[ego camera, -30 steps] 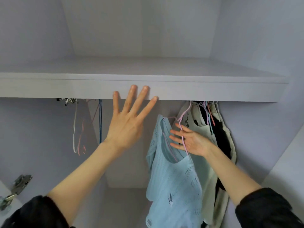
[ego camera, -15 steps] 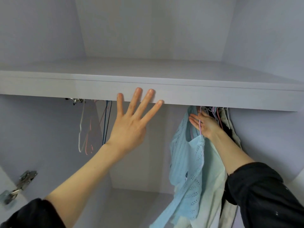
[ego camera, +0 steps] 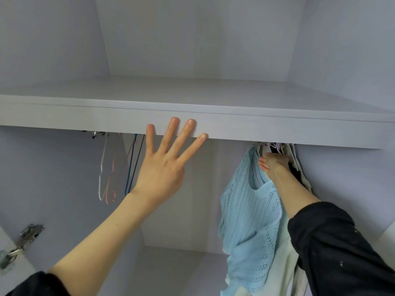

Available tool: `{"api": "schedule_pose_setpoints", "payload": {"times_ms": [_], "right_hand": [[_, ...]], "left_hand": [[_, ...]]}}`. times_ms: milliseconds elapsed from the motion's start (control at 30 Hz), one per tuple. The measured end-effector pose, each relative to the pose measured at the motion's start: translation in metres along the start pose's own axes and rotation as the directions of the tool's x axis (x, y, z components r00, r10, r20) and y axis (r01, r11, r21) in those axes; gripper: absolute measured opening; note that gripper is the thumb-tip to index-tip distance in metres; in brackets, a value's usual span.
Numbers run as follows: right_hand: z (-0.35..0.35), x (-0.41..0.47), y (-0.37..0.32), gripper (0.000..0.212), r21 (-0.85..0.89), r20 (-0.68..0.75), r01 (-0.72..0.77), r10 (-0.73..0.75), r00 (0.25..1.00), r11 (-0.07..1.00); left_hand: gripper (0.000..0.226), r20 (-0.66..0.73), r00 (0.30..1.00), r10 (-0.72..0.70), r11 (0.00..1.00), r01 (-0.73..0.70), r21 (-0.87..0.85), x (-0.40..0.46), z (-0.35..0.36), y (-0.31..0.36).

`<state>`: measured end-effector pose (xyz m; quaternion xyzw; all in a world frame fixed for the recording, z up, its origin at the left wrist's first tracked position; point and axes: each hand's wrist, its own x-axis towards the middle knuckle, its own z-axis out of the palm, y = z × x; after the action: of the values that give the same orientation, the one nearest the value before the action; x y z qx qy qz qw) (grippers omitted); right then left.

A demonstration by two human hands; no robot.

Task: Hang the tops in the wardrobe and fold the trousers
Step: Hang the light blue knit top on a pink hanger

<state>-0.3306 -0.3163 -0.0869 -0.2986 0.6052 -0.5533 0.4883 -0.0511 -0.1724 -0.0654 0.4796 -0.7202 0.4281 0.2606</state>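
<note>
Left hand (ego camera: 159, 171) is reaching up with fingers spread straight, their tips lying against the shelf (ego camera: 277, 127) edge. Right hand (ego camera: 274, 163) is curling around the hanger top of the light blue knit top (ego camera: 250, 221), which is hanging under the shelf at right beside other garments (ego camera: 299, 178). Empty hangers (ego camera: 119, 167) are dangling at left.

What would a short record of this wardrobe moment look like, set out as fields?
place: inside a pale wardrobe, under its shelf
left hand: open, fingers spread straight, tips over the shelf's front edge; contact cannot be told
right hand: reaching up under the shelf among the hanger tops; its grip is hidden
light blue knit top: hanging at the right, on a pale pink hanger
other clothes: pale and dark garments hanging behind the blue top
empty hangers: several thin ones at the left
door hinge: lower left
</note>
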Motion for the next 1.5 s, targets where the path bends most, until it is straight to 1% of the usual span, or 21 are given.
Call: {"api": "schedule_pose_setpoints", "payload": {"times_ms": [67,133,200,300,367,467,533,633,700,800,900,1033,1067,1100,1167,1233,1267,1333,1400,1433,1500], "right_hand": [[0.001,-0.004,0.001,0.033,-0.156,-0.040,0.021,-0.028,0.999,0.987],[0.002,-0.013,0.003,0.032,-0.378,-0.038,0.081,-0.102,0.994,0.922],[-0.004,-0.029,0.006,0.038,-0.590,-0.007,0.148,-0.189,0.982,0.794],[-0.012,-0.056,0.017,0.049,-0.730,0.105,0.310,-0.349,0.931,0.609],[-0.015,-0.077,0.027,0.052,-0.773,0.193,0.424,-0.461,0.866,0.472],[-0.015,-0.119,0.052,0.051,-0.774,0.331,0.529,-0.489,0.807,0.348],[-0.008,-0.150,0.073,0.048,-0.747,0.425,0.580,-0.436,0.793,0.327],[0.012,-0.191,0.108,0.046,-0.687,0.573,0.642,-0.291,0.767,0.341],[0.026,-0.217,0.128,0.044,-0.636,0.661,0.686,-0.208,0.721,0.353],[0.053,-0.271,0.162,0.038,-0.531,0.795,0.761,-0.091,0.599,0.372],[0.074,-0.345,0.200,0.034,-0.411,0.897,0.818,0.018,0.442,0.402],[0.093,-0.441,0.243,0.034,-0.260,0.964,0.856,0.170,0.203,0.448],[0.096,-0.457,0.249,0.033,-0.233,0.970,0.860,0.176,0.170,0.454],[0.101,-0.482,0.261,0.032,-0.189,0.976,0.862,0.186,0.113,0.470],[0.111,-0.534,0.283,0.029,-0.098,0.977,0.866,0.212,-0.009,0.490],[0.121,-0.587,0.302,0.027,0.003,0.954,0.862,0.258,-0.155,0.508],[0.128,-0.620,0.313,0.026,0.055,0.928,0.855,0.290,-0.235,0.517],[0.141,-0.669,0.327,0.026,0.137,0.887,0.825,0.303,-0.348,0.548],[0.158,-0.711,0.341,0.025,0.188,0.855,0.789,0.297,-0.424,0.584],[0.169,-0.739,0.352,0.025,0.222,0.827,0.774,0.306,-0.472,0.593],[0.188,-0.783,0.369,0.024,0.252,0.776,0.753,0.338,-0.532,0.608]], "left_hand": [[0.107,0.029,1.000,-0.008,1.000,0.008,-0.001,-0.001,-0.002,0.003],[0.106,0.065,0.997,-0.033,0.999,0.034,-0.010,-0.005,-0.005,0.005],[0.102,0.094,0.993,-0.068,0.996,0.073,-0.047,-0.009,-0.011,0.013],[0.091,0.155,0.982,-0.109,0.981,0.132,-0.144,-0.020,-0.020,0.023],[0.082,0.214,0.968,-0.130,0.958,0.178,-0.223,-0.032,-0.022,0.028],[0.065,0.343,0.920,-0.189,0.898,0.303,-0.318,-0.066,-0.027,0.036],[0.055,0.439,0.870,-0.223,0.843,0.399,-0.362,-0.090,-0.040,0.040],[0.047,0.609,0.718,-0.338,0.720,0.614,-0.324,-0.132,-0.068,0.040],[0.044,0.664,0.642,-0.384,0.661,0.693,-0.288,-0.164,-0.086,0.038],[0.041,0.686,0.554,-0.472,0.599,0.772,-0.211,-0.228,-0.129,0.028],[0.040,0.676,0.423,-0.603,0.500,0.861,-0.093,-0.300,-0.188,0.021],[0.037,0.604,0.266,-0.752,0.373,0.926,0.056,-0.379,-0.276,0.022],[0.037,0.585,0.248,-0.772,0.357,0.931,0.077,-0.392,-0.289,0.023],[0.036,0.564,0.197,-0.802,0.320,0.939,0.127,-0.413,-0.313,0.025],[0.035,0.509,0.084,-0.857,0.217,0.954,0.209,-0.454,-0.361,0.028],[0.035,0.434,-0.015,-0.901,0.118,0.953,0.279,-0.489,-0.406,0.030],[0.035,0.379,-0.061,-0.923,0.064,0.949,0.309,-0.510,-0.433,0.030],[0.035,0.301,-0.143,-0.943,-0.034,0.940,0.338,-0.534,-0.470,0.025],[0.034,0.212,-0.193,-0.958,-0.110,0.930,0.350,-0.554,-0.502,0.017],[0.034,0.155,-0.234,-0.960,-0.165,0.917,0.364,-0.567,-0.522,0.012],[0.034,0.061,-0.308,-0.949,-0.263,0.886,0.382,-0.588,-0.552,0.002]]}}
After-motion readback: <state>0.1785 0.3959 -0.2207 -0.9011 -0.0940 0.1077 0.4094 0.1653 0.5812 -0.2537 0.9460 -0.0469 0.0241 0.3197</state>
